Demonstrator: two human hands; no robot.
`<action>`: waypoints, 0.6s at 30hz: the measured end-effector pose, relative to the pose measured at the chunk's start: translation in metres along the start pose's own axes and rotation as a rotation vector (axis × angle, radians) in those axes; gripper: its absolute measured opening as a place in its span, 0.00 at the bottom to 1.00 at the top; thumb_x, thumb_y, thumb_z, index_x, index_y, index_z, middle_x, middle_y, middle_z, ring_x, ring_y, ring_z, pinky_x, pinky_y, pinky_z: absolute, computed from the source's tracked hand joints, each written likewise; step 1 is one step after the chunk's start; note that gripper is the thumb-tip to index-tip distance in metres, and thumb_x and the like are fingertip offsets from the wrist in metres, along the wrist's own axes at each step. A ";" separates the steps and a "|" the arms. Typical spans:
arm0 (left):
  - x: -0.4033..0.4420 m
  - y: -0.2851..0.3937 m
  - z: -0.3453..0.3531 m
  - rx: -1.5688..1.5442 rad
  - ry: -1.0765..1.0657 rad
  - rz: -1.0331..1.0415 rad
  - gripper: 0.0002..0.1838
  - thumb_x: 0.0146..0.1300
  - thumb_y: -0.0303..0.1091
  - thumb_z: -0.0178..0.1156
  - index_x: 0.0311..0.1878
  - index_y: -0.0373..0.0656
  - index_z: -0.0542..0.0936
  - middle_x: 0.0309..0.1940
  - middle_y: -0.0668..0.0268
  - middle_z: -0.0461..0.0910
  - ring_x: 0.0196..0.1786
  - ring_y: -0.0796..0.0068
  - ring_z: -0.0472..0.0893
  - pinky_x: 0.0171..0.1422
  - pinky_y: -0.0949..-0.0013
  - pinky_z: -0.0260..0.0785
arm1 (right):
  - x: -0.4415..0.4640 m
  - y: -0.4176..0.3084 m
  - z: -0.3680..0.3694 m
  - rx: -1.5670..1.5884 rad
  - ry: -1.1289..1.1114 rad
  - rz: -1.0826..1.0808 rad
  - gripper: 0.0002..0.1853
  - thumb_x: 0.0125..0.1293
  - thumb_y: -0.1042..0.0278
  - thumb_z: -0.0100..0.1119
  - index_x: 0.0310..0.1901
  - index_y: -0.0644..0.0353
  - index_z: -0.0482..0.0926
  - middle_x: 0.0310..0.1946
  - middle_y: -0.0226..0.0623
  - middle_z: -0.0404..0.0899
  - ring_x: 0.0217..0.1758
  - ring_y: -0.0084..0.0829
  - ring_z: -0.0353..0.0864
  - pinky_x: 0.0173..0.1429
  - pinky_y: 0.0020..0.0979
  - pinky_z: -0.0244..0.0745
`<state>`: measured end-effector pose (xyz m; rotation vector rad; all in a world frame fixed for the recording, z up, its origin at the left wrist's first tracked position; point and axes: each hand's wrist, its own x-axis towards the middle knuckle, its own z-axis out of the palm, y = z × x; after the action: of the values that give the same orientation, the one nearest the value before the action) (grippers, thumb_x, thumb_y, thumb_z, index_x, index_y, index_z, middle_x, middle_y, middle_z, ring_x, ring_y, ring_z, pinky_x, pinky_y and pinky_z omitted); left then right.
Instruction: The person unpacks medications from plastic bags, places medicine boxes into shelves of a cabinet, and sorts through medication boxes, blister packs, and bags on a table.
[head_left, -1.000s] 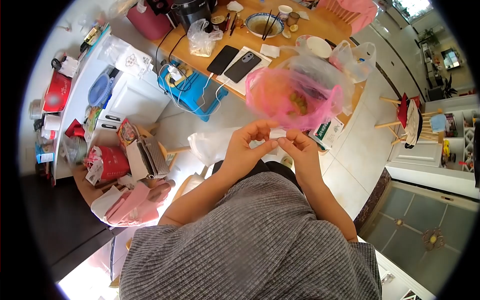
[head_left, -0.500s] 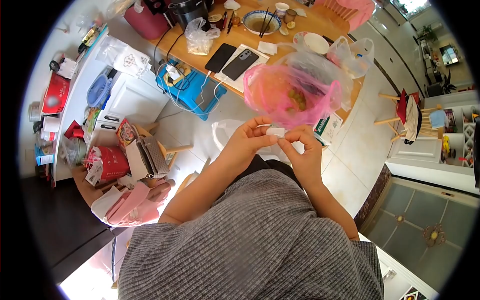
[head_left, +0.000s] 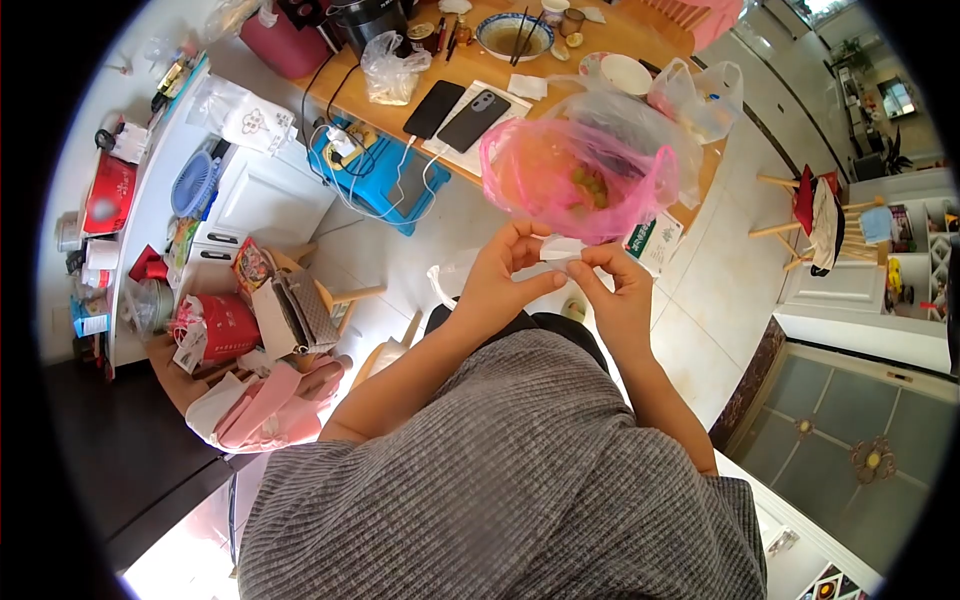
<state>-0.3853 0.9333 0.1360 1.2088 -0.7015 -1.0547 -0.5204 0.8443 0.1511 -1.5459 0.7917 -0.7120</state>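
Note:
Between my two hands is a small white piece (head_left: 562, 247), maybe paper or tissue; its exact kind is too small to tell. My left hand (head_left: 510, 272) pinches its left end with thumb and fingers. On the other end, the fingertips of my right hand (head_left: 614, 290) are closed too. Just beyond my hands, a pink plastic bag (head_left: 520, 180) lies open at the table edge with greenish pieces inside. Beside it is a green and white box (head_left: 655, 243).
On the wooden table (head_left: 570, 95) are a black phone (head_left: 434, 110), a grey phone (head_left: 474, 121), a patterned bowl (head_left: 497, 42) with chopsticks and clear plastic bags (head_left: 705, 100). A blue stool (head_left: 395, 205) with cables stands under its left edge. A handbag (head_left: 300, 310) rests on a chair at left.
My hands have moved slightly apart, and more of the white piece shows between them. The view has shifted a little, and a foot now shows below my hands.

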 end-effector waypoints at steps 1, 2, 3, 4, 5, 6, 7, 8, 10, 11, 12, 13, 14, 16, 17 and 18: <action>-0.001 0.004 0.003 -0.034 -0.014 -0.002 0.23 0.52 0.24 0.66 0.51 0.40 0.69 0.41 0.66 0.77 0.47 0.78 0.76 0.53 0.74 0.68 | 0.000 0.001 0.000 -0.052 0.004 -0.047 0.05 0.54 0.73 0.66 0.32 0.61 0.81 0.28 0.30 0.76 0.39 0.25 0.72 0.45 0.26 0.65; -0.001 0.003 0.004 -0.039 -0.011 0.011 0.23 0.52 0.24 0.66 0.52 0.40 0.69 0.42 0.67 0.77 0.48 0.78 0.76 0.54 0.73 0.68 | 0.000 0.002 -0.001 -0.105 0.008 -0.095 0.05 0.54 0.73 0.66 0.32 0.61 0.81 0.28 0.30 0.76 0.38 0.25 0.72 0.44 0.27 0.65; -0.001 0.003 0.004 -0.043 -0.009 0.024 0.24 0.53 0.23 0.66 0.52 0.40 0.69 0.42 0.67 0.77 0.48 0.78 0.76 0.55 0.73 0.67 | 0.000 0.003 -0.002 -0.157 0.011 -0.144 0.05 0.54 0.73 0.66 0.32 0.60 0.81 0.28 0.30 0.77 0.38 0.26 0.72 0.44 0.27 0.65; -0.001 0.002 0.005 -0.047 -0.006 0.038 0.24 0.53 0.23 0.66 0.53 0.41 0.68 0.43 0.67 0.77 0.48 0.79 0.76 0.56 0.73 0.67 | 0.000 0.003 -0.002 -0.165 0.013 -0.153 0.05 0.53 0.72 0.66 0.32 0.60 0.81 0.28 0.30 0.77 0.37 0.27 0.72 0.43 0.28 0.65; -0.002 0.002 0.005 -0.028 -0.001 0.042 0.23 0.53 0.23 0.66 0.52 0.41 0.69 0.43 0.67 0.77 0.47 0.79 0.76 0.56 0.73 0.67 | 0.000 0.003 -0.002 -0.172 0.016 -0.163 0.05 0.53 0.72 0.66 0.32 0.60 0.81 0.27 0.31 0.77 0.37 0.27 0.71 0.43 0.28 0.64; -0.002 0.003 0.004 -0.009 0.005 0.047 0.23 0.53 0.23 0.66 0.52 0.40 0.69 0.43 0.67 0.77 0.47 0.79 0.76 0.55 0.73 0.66 | 0.000 0.003 -0.002 -0.179 0.019 -0.172 0.05 0.53 0.72 0.66 0.32 0.59 0.81 0.27 0.31 0.77 0.36 0.28 0.71 0.43 0.29 0.64; -0.003 0.003 0.002 0.011 0.010 0.051 0.22 0.53 0.23 0.66 0.51 0.40 0.70 0.42 0.67 0.77 0.46 0.79 0.76 0.55 0.74 0.66 | -0.001 0.002 -0.002 -0.177 0.035 -0.178 0.05 0.53 0.72 0.66 0.31 0.60 0.81 0.27 0.31 0.77 0.36 0.28 0.71 0.43 0.29 0.64; -0.004 0.003 0.000 0.019 0.017 0.036 0.21 0.54 0.23 0.65 0.51 0.40 0.70 0.42 0.67 0.77 0.46 0.79 0.76 0.55 0.74 0.67 | -0.001 0.000 -0.002 -0.176 0.050 -0.184 0.05 0.53 0.72 0.66 0.31 0.60 0.81 0.27 0.31 0.77 0.36 0.28 0.71 0.43 0.28 0.64; -0.005 0.000 -0.005 0.037 0.034 0.005 0.20 0.55 0.23 0.65 0.50 0.40 0.71 0.42 0.67 0.76 0.46 0.79 0.76 0.54 0.74 0.67 | -0.002 -0.001 -0.003 -0.163 0.062 -0.185 0.05 0.53 0.73 0.66 0.31 0.60 0.81 0.27 0.31 0.77 0.36 0.28 0.71 0.44 0.28 0.64; -0.005 -0.006 -0.007 0.057 0.080 0.071 0.20 0.55 0.23 0.65 0.51 0.40 0.71 0.42 0.67 0.76 0.45 0.79 0.76 0.52 0.74 0.68 | -0.001 -0.001 -0.004 -0.152 0.061 -0.178 0.04 0.53 0.73 0.66 0.31 0.60 0.80 0.27 0.32 0.77 0.36 0.28 0.71 0.44 0.28 0.64; -0.004 -0.008 -0.007 0.077 0.125 0.137 0.21 0.55 0.23 0.65 0.52 0.40 0.71 0.43 0.67 0.76 0.43 0.78 0.76 0.51 0.73 0.68 | 0.000 -0.001 -0.005 -0.141 0.060 -0.172 0.04 0.53 0.73 0.65 0.31 0.61 0.80 0.27 0.32 0.77 0.36 0.28 0.71 0.44 0.28 0.64; -0.003 -0.008 -0.007 0.098 0.170 0.203 0.22 0.55 0.23 0.65 0.53 0.41 0.71 0.43 0.67 0.76 0.42 0.77 0.77 0.49 0.73 0.69 | 0.001 -0.003 -0.005 -0.171 0.037 -0.188 0.04 0.53 0.73 0.65 0.30 0.61 0.80 0.27 0.32 0.77 0.36 0.28 0.71 0.44 0.28 0.64; -0.004 -0.007 -0.007 0.244 0.156 0.311 0.21 0.55 0.23 0.65 0.52 0.41 0.72 0.42 0.67 0.77 0.41 0.77 0.77 0.49 0.73 0.69 | 0.002 -0.006 -0.005 -0.200 0.016 -0.203 0.04 0.53 0.73 0.65 0.30 0.61 0.80 0.27 0.31 0.77 0.36 0.28 0.72 0.44 0.28 0.64; -0.004 0.017 0.000 0.438 0.101 0.440 0.18 0.54 0.23 0.65 0.50 0.41 0.75 0.40 0.66 0.77 0.40 0.76 0.77 0.47 0.73 0.68 | 0.002 -0.007 -0.006 -0.197 -0.056 -0.219 0.06 0.52 0.73 0.66 0.32 0.61 0.80 0.28 0.32 0.77 0.37 0.28 0.72 0.45 0.28 0.64; -0.004 0.022 0.000 0.485 0.063 0.463 0.17 0.54 0.23 0.64 0.49 0.41 0.76 0.39 0.66 0.78 0.39 0.76 0.77 0.47 0.73 0.68 | 0.003 -0.006 -0.007 -0.165 -0.107 -0.221 0.08 0.52 0.72 0.66 0.34 0.61 0.80 0.30 0.32 0.78 0.38 0.28 0.72 0.45 0.28 0.64; -0.001 0.022 -0.005 0.434 0.002 0.405 0.15 0.54 0.23 0.64 0.47 0.40 0.78 0.37 0.66 0.78 0.39 0.76 0.77 0.47 0.74 0.68 | 0.002 -0.004 -0.009 -0.133 -0.156 -0.225 0.10 0.51 0.72 0.67 0.37 0.61 0.80 0.32 0.32 0.78 0.40 0.28 0.72 0.46 0.29 0.64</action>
<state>-0.3757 0.9368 0.1562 1.3564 -1.1590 -0.5776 -0.5259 0.8374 0.1562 -1.8068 0.5634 -0.7019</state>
